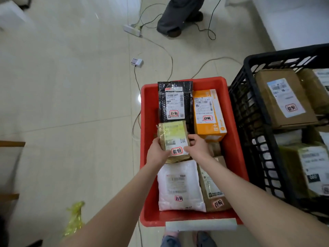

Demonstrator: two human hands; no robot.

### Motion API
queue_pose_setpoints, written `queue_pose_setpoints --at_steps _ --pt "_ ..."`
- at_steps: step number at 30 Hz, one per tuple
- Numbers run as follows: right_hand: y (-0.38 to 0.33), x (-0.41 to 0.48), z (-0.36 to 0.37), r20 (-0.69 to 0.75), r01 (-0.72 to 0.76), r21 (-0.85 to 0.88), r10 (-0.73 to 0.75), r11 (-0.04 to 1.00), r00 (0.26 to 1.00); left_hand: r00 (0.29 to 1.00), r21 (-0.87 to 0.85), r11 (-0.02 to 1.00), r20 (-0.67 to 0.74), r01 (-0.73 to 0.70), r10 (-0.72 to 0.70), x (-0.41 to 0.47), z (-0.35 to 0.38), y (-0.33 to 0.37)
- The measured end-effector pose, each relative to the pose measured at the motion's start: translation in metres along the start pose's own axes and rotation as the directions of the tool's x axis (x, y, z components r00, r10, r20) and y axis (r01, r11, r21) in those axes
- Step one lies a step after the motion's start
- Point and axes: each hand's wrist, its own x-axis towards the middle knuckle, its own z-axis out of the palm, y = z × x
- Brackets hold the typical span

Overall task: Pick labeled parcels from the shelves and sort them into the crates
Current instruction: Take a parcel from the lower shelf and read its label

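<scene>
Head view, centre frame: the small tan parcel [173, 139] sits low in the red crate [149, 104]; left hand [157, 150] and right hand [197, 146] each pinch 1 side edge; it looks light, soft-wrapped and crinkly; side-edge grips likely suffice.

Glossy red plastic crate [148, 113], shiny black mailer [188, 104] (bubble-textured), matt brown cardboard box [262, 93].

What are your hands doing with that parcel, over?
Both busy: left grip and right grip hold tan parcel. Parcel low in red crate, other parcels around. Nothing blocking.
</scene>
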Motion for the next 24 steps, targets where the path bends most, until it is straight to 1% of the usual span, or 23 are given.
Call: queue_pose_setpoints --at_steps 4,7,9,11,12,14,15,17,18,21,22,24 --pt "0.011 0.000 0.012 0.044 -0.002 -0.210 0.011 0.978 0.999 0.997 0.195 0.980 0.061 0.026 -0.039 0.004 0.012 -0.010" --pt "0.014 0.003 0.018 0.028 0.006 -0.294 0.003 0.956 1.000 1.000 0.282 0.959 0.023 -0.012 0.005 0.011 0.017 -0.013" --pt "0.014 0.008 0.021 0.014 0.005 -0.361 0.000 0.933 1.000 1.000 0.344 0.939 0.022 -0.022 0.016 0.017 0.018 -0.009" --pt "0.011 0.010 0.020 -0.018 0.029 -0.444 -0.042 0.895 0.999 1.000 0.409 0.912 -0.007 -0.021 0.026 0.020 0.018 -0.005" --pt "0.007 0.011 0.016 -0.049 0.055 -0.467 -0.088 0.883 0.995 0.997 0.439 0.897 -0.042 -0.039 0.064 0.021 0.017 -0.001" --pt "-0.007 0.016 0.004 -0.106 0.132 -0.505 -0.213 0.853 0.971 0.974 0.496 0.857 -0.087 -0.138 0.207 0.027 0.011 0.014" --pt "-0.018 0.023 -0.004 -0.117 0.166 -0.524 -0.263 0.835 0.958 0.957 0.513 0.836 -0.086 -0.197 0.279 0.033 0.007 0.025" --pt "-0.043 0.043 -0.018 -0.116 0.206 -0.552 -0.318 0.808 0.941 0.922 0.517 0.809 -0.090 -0.280 0.377 0.052 -0.001 0.051" --pt "-0.055 0.055 -0.023 -0.111 0.218 -0.561 -0.334 0.799 0.936 0.909 0.511 0.806 -0.104 -0.298 0.403 0.064 -0.004 0.065" --pt "-0.079 0.089 -0.030 -0.084 0.221 -0.569 -0.324 0.792 0.942 0.906 0.503 0.815 -0.129 -0.290 0.402 0.097 -0.006 0.091" --pt "-0.082 0.100 -0.029 -0.076 0.216 -0.572 -0.313 0.791 0.947 0.900 0.529 0.797 -0.132 -0.290 0.415 0.106 -0.005 0.094" --pt "-0.085 0.117 -0.028 -0.055 0.210 -0.597 -0.301 0.774 0.952 0.868 0.642 0.700 -0.106 -0.312 0.485 0.121 -0.002 0.095"
